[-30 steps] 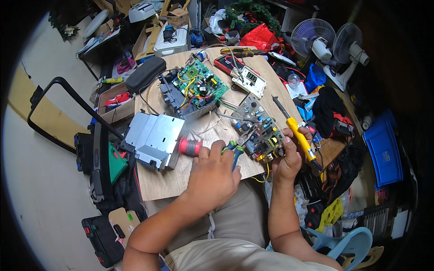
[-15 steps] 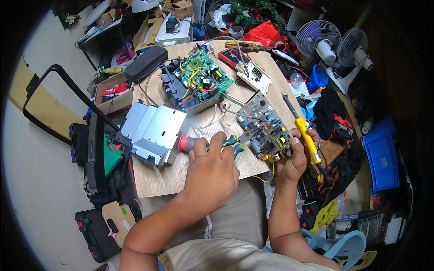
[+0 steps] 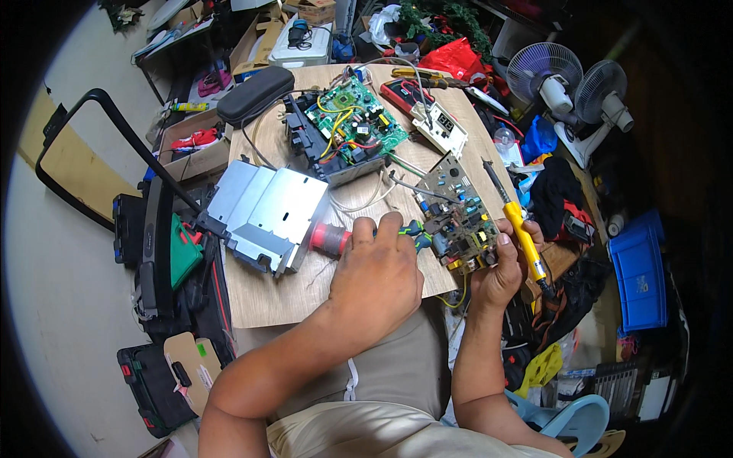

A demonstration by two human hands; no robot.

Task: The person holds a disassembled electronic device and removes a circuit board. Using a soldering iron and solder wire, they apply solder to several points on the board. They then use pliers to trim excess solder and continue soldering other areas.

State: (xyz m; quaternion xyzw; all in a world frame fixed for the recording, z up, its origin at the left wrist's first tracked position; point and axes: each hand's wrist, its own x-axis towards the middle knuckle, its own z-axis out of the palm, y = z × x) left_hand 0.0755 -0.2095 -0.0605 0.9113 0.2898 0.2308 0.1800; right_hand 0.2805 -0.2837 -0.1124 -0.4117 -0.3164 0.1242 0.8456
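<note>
- Landmark for all places: the wooden tabletop point(image 3: 294, 304).
- Brown circuit board point(image 3: 450, 183): at the tabletop's near right corner, tilted, component side showing.
- Right hand point(image 3: 500, 271): just off that corner, closed on the board's lower edge, thumb on top; it also holds the yellow soldering iron point(image 3: 521, 229), tip directed away from the person.
- Left hand point(image 3: 376, 278): above the tabletop's near part, back upward, fingers wrapped around green-and-black-handled pliers point(image 3: 418, 234). The pliers' nose reaches the board; contact cannot be confirmed.
- Red solder spool point(image 3: 328, 239): beside the left knuckles, near the tabletop's middle.
- Metal housing point(image 3: 267, 202): on the tabletop's left side.
- Green circuit board point(image 3: 366, 114): on the tabletop's far half, in a dark frame.
</note>
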